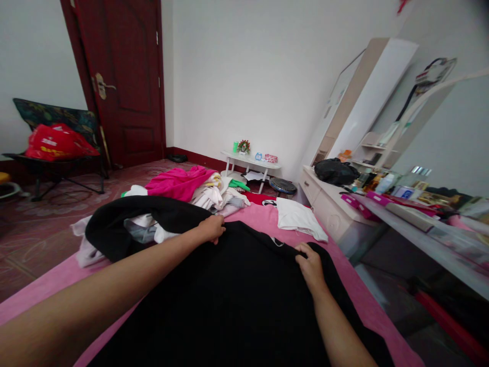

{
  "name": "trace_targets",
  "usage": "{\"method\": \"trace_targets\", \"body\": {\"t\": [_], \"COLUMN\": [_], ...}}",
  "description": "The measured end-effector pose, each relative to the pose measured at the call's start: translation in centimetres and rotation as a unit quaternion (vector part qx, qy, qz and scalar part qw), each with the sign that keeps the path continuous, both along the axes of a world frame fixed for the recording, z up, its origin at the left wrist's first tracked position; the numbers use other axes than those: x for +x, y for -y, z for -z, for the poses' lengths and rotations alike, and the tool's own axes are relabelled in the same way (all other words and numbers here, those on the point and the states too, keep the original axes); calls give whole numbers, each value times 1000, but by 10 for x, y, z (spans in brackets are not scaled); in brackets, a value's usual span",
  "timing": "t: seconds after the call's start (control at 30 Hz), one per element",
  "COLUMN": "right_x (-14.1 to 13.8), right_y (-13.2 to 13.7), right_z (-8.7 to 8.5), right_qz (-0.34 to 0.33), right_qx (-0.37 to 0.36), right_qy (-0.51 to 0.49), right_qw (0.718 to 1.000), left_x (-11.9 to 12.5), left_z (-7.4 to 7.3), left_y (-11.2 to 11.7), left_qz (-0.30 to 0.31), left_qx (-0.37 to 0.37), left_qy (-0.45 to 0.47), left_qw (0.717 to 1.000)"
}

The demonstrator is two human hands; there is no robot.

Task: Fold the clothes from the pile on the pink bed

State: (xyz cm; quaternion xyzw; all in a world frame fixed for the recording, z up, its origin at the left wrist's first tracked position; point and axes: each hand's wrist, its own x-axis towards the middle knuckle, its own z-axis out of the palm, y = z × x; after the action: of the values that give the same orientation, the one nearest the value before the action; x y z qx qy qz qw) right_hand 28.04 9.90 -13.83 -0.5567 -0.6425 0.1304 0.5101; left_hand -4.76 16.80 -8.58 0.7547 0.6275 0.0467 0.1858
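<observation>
On pink bed (357,288): left hand (212,228), right hand (311,265) each gripping black garment (237,295); clothes pile (198,191) beyond.

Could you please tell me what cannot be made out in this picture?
Head view:
black garment: near end cut off by the bottom edge.
left hand: fingertips hidden in the cloth, grip unclear.
clothes pile: one patch blurred; lower pieces buried.
dresser items: too small and smeared near the right edge.

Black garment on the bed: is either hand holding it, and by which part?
Both. The left hand grips the black garment at its far edge, on the left side; the right hand pinches the same far edge on the right side.
</observation>
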Motion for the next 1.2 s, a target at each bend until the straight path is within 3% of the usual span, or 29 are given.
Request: {"method": "trace_targets", "body": {"t": [0.1, 0.17, 0.27, 0.33, 0.5, 0.57, 0.63, 0.8, 0.9, 1.03, 1.2], "right_x": [9, 17, 25, 25, 10, 4, 0, -1, 2, 9, 22], "right_y": [9, 14, 21, 26, 44, 51, 56, 54, 51, 47, 38], "right_z": [-3, -2, -1, -3, -13, -17, -20, -21, -18, -11, 0], "right_qz": [48, 66, 12, -15, 49, 77, 90, 97, 106, 130, 167], "right_qx": [66, 57, -10, -12, 188, 252, 279, 259, 237, 208, 139], "right_qy": [-106, -136, -82, -38, -17, -1, 16, 52, 59, 60, 26], "right_qw": [991, 987, 996, 999, 981, 965, 956, 960, 964, 968, 976], "left_x": [-5, -8, -11, -11, -11, -14, -19, -34, -40, -46, -54], "left_z": [-3, -6, -7, -5, -5, -10, -18, -25, -20, -15, -18], "left_y": [16, 29, 39, 36, 14, 10, 14, 54, 84, 109, 106], "left_qz": [27, 98, 218, 210, 87, 76, 105, 269, 318, 320, 242], "left_qx": [76, 155, 301, 335, 243, 204, 175, 135, 144, 182, 125], "left_qy": [-14, -35, -61, -49, -25, -35, -38, -56, -67, -72, -40], "left_qw": [997, 983, 926, 917, 966, 975, 978, 952, 935, 927, 961]}}
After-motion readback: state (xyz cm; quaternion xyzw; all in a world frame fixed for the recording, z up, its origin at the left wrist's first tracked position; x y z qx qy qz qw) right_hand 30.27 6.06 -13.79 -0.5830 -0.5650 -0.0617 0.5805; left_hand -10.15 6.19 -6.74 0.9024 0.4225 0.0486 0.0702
